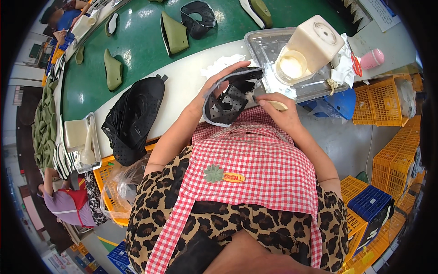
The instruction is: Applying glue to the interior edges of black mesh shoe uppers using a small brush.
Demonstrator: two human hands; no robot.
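Observation:
My left hand (218, 83) holds a black perforated shoe upper (226, 102) with a grey rim, opened toward me above my red checked apron. My right hand (277, 111) grips a small brush with a pale wooden handle (276, 105), its tip touching the inside of the upper near its right edge. Just behind the hands, a metal tray (260, 45) on the white table edge carries a cream glue container (308, 48) with an open round mouth.
A pile of black uppers (133, 118) lies to my left on the white ledge. The green conveyor belt (137, 36) carries olive shoe lasts and another black upper. Orange and blue crates stand right and below. Another worker's tray (82, 141) sits far left.

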